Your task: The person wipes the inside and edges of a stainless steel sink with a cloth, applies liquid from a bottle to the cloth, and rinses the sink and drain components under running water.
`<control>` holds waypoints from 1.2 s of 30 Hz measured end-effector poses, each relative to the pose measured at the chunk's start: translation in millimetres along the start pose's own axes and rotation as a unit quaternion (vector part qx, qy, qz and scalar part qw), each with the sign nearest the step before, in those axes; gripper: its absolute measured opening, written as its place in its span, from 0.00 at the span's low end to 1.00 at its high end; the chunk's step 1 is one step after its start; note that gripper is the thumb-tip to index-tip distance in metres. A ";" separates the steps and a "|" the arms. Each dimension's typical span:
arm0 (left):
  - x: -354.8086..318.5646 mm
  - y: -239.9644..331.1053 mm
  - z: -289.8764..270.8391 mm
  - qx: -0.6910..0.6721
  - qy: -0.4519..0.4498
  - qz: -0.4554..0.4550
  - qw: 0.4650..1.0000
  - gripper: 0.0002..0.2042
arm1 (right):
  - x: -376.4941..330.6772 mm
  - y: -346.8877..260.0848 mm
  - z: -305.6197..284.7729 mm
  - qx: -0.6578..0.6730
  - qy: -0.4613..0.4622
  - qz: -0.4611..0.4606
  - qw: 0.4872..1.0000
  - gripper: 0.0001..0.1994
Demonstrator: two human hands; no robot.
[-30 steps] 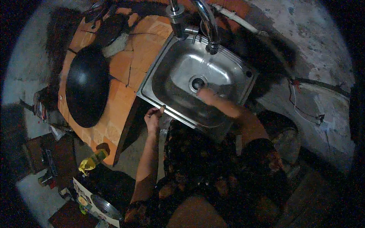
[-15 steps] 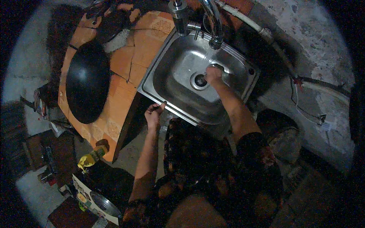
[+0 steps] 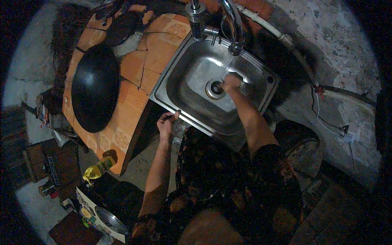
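A square stainless-steel sink lies in front of me, with a drain in its floor. Water runs from the chrome faucet towards my right hand. That hand is down in the basin beside the drain, its fingers closed. Something dark shows at its far side, but glare and the hand keep me from making it out. My left hand is at the sink's near left rim, fingers curled and fingertips against the metal edge.
Left of the sink is an orange tiled counter with a large black wok on it. A bottle of yellow liquid is near the counter's front end. A chrome cylinder stands behind the sink. A pale pipe runs along the wall.
The view has shifted slightly. My right hand stays closed beside the drain with only a small movement, and my left hand remains at the rim. Water keeps running.
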State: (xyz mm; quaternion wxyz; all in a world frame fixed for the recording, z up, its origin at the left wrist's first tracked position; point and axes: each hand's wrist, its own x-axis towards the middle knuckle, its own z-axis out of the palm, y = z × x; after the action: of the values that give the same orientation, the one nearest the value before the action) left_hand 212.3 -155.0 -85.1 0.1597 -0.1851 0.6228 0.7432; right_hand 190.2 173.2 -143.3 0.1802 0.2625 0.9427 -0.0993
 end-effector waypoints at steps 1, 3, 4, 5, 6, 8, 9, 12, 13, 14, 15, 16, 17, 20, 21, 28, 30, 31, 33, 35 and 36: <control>1.0 -0.6 -1.9 0.022 0.002 -0.002 1.000 0.11 | -2.1 -2.4 -2.5 -0.001 0.001 -0.007 1.000 0.17; 2.5 -2.1 -5.8 0.066 0.006 -0.006 0.998 0.11 | -6.8 -5.9 -7.7 -0.001 0.001 -0.021 1.000 0.15; 1.1 1.3 -2.8 0.067 0.004 -0.007 0.998 0.11 | -5.7 -3.7 -5.5 -0.012 0.009 -0.020 1.000 0.14; -2.8 6.8 2.2 0.068 0.005 -0.007 0.998 0.11 | -1.8 0.1 1.6 -0.023 0.015 -0.020 0.999 0.13; -5.0 9.9 5.2 0.068 0.005 -0.007 0.998 0.11 | 1.6 5.4 8.4 -0.034 0.022 -0.020 0.999 0.12; -4.4 3.0 0.7 0.017 0.011 0.007 1.000 0.11 | 6.1 27.3 16.4 -0.019 0.039 -0.006 0.999 0.10; -3.6 -0.8 -2.0 -0.008 0.013 0.014 1.000 0.11 | 9.3 37.0 19.8 -0.011 0.048 0.002 0.999 0.09; -3.3 3.0 0.6 0.007 0.005 -0.041 0.999 0.11 | 29.7 69.2 39.4 0.053 0.149 0.112 0.981 0.12; 0.3 4.7 6.4 0.041 -0.006 -0.032 0.999 0.11 | 41.7 84.0 53.6 0.078 0.203 0.134 0.967 0.13; -1.1 6.2 6.5 0.071 -0.003 -0.020 0.997 0.11 | 60.6 77.0 47.1 0.149 0.089 0.211 0.962 0.20; -2.9 6.8 7.9 0.101 -0.002 -0.008 0.995 0.11 | 47.5 75.6 59.4 0.278 0.190 -0.007 0.942 0.19; -6.7 7.3 5.7 0.018 0.011 -0.025 0.999 0.11 | 31.6 63.6 67.1 0.387 0.202 -0.253 0.863 0.20; -2.9 5.7 6.7 0.061 -0.004 -0.011 0.998 0.11 | 44.7 50.6 57.8 0.635 0.041 -0.178 0.750 0.16; -1.0 -0.3 -10.4 0.134 0.007 0.017 0.991 0.11 | 27.8 -30.5 -11.7 0.939 -0.229 0.063 0.249 0.15; -4.7 8.1 0.5 0.126 0.000 0.013 0.992 0.11 | 31.8 -30.3 -12.6 0.947 -0.248 0.056 0.198 0.12; -8.2 9.0 5.4 0.052 0.035 -0.007 0.998 0.10 | -27.3 -47.5 -110.5 0.933 -0.326 -0.020 0.152 0.08; -9.9 13.0 9.3 0.093 0.027 -0.005 0.995 0.10 | -30.8 -42.8 -116.6 0.930 -0.326 -0.036 0.167 0.11; -10.1 15.4 10.3 0.115 0.023 -0.004 0.993 0.10 | -29.6 -39.8 -114.5 0.930 -0.321 -0.041 0.175 0.13; -9.9 14.8 13.5 0.017 0.017 -0.006 1.000 0.10 | -27.4 -35.8 -109.8 0.903 -0.302 -0.056 0.299 0.17; -12.9 12.4 10.6 -0.033 0.009 0.002 0.999 0.10 | -24.6 -33.4 -94.7 0.814 -0.263 -0.074 0.513 0.23; -15.2 10.6 6.7 -0.036 0.003 0.013 0.999 0.10 | -19.8 -37.3 -85.6 0.743 -0.250 -0.053 0.619 0.24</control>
State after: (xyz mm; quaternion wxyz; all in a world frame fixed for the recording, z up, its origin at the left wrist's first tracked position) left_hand 220.2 -150.4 -67.7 0.1417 -0.1845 0.5988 0.7664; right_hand 161.6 156.9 -53.8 0.1468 0.2211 0.4786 -0.8370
